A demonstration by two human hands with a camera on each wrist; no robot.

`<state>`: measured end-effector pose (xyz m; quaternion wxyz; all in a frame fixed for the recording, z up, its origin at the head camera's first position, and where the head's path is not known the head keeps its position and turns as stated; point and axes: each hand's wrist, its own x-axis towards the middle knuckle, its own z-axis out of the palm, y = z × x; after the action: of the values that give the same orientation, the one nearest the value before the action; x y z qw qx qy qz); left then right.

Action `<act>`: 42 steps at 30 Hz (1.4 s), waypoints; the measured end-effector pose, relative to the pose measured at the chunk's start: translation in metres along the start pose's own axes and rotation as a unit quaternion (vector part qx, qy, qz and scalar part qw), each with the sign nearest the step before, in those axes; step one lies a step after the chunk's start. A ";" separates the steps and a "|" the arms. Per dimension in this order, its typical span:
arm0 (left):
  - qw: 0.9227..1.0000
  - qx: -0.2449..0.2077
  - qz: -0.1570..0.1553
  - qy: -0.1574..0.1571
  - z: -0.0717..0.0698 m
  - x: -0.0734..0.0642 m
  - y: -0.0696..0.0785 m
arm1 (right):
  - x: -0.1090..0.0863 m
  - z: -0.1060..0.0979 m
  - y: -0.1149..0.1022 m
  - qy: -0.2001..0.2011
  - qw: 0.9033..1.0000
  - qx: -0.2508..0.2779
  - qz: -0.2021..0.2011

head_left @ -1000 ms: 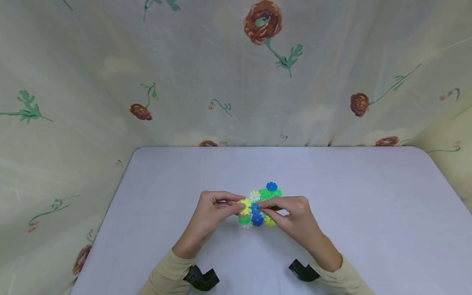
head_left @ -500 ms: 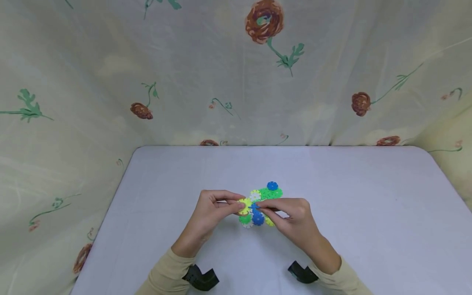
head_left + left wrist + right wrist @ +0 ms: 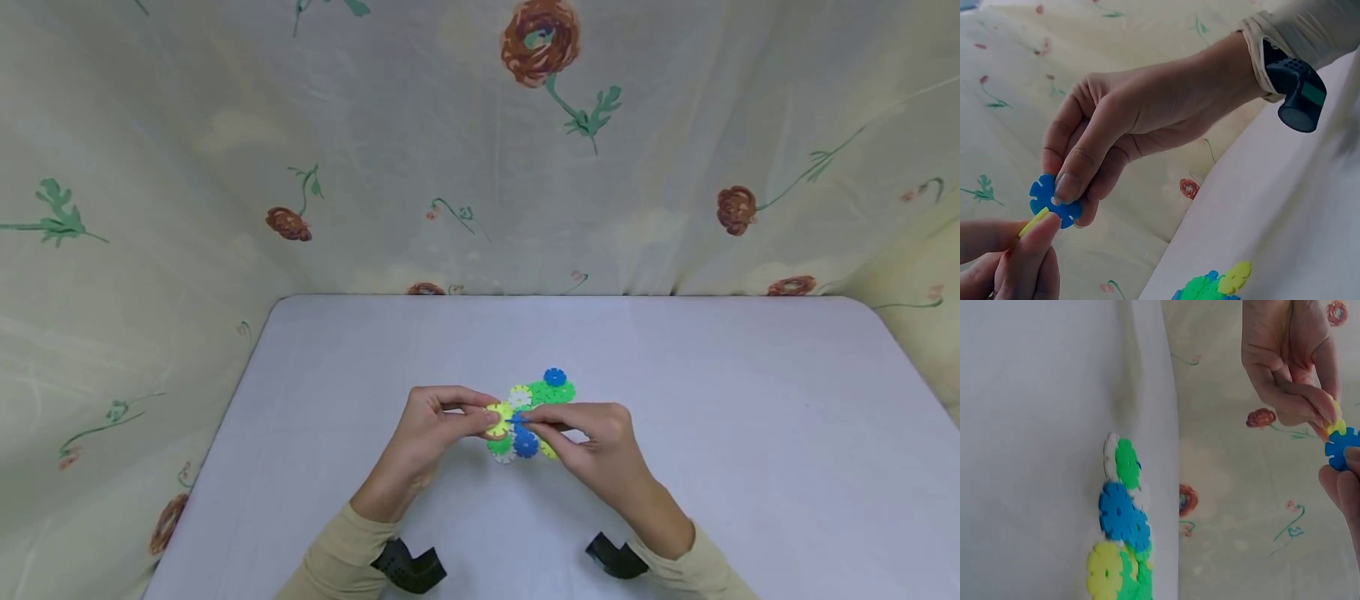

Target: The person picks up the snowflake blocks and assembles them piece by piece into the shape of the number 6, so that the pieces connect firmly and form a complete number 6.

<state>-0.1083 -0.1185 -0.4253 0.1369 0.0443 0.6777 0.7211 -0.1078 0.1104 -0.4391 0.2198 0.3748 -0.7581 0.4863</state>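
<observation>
My left hand [image 3: 438, 421] pinches a yellow notched disc [image 3: 498, 420] between thumb and fingers. A blue notched disc [image 3: 1054, 201] is pinched by my right hand [image 3: 588, 429]. The blue disc stands edge-on to the head camera, its rim meeting the yellow one, the two at an angle to each other. Both are held up above a cluster of joined notched discs on the table: blue [image 3: 526, 443], green [image 3: 551, 392], white and yellow ones [image 3: 1107, 572]. My hands cover part of that cluster in the head view.
A white-covered table [image 3: 712, 400] spreads around the cluster. Behind it hangs a flowered curtain [image 3: 375, 150]. A black camera mount [image 3: 411, 567] sits at my left wrist and another camera mount [image 3: 617, 557] at my right.
Both hands stay nearly in place. The blue disc has turned slightly at the yellow disc's edge, showing more face half a second ago and looking thin again now.
</observation>
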 end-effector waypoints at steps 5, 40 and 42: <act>1.000 -0.004 -0.012 0.004 0.000 0.002 -0.004 | 0.001 -0.001 -0.001 -0.009 1.000 -0.008 0.007; 0.997 -0.073 -0.023 -0.018 0.001 -0.003 0.001 | 0.004 -0.005 -0.006 -0.013 1.000 -0.005 -0.013; 0.998 -0.064 -0.018 -0.015 0.002 -0.003 0.000 | 0.003 -0.006 -0.005 -0.019 0.999 -0.024 -0.020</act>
<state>-0.1048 -0.1168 -0.4249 0.1625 0.0335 0.6285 0.7599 -0.1058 0.1129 -0.4311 0.2241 0.3940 -0.7659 0.4560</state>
